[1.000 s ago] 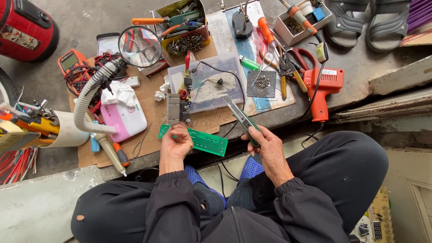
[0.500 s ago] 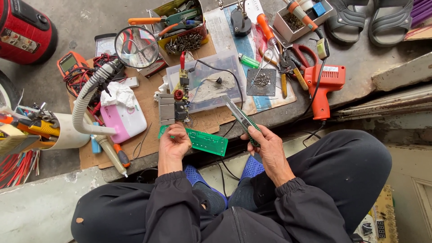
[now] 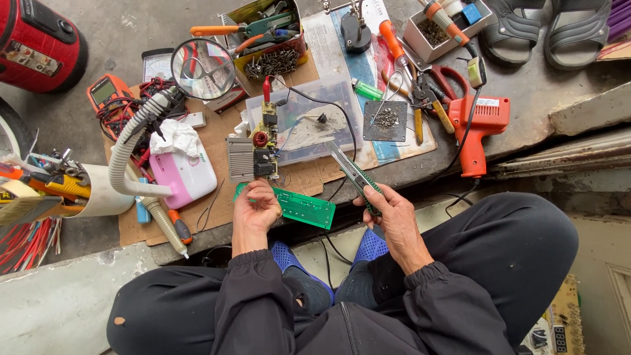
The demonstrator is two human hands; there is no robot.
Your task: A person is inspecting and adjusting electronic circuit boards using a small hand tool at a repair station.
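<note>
My left hand (image 3: 255,209) grips one end of a long green circuit board (image 3: 303,208), held flat just above the front edge of the cardboard work mat (image 3: 217,141). My right hand (image 3: 394,220) is closed around a green and grey utility knife (image 3: 353,173) whose tip points up and left, above the board's right end. Just beyond my left hand lies a second circuit board with a metal heat sink (image 3: 252,154), a copper coil and a red-tipped wire.
A magnifier on a flexible hose (image 3: 202,68), a pink box (image 3: 185,172), an orange multimeter (image 3: 107,93), a tin of screws and pliers (image 3: 271,41), screwdrivers, scissors, an orange heat gun (image 3: 476,131), a red canister (image 3: 38,41) and sandals (image 3: 534,26) crowd the floor around the mat.
Both hands keep their hold and barely move. The view has shifted slightly, so the mat and tools sit a little lower in the picture.
</note>
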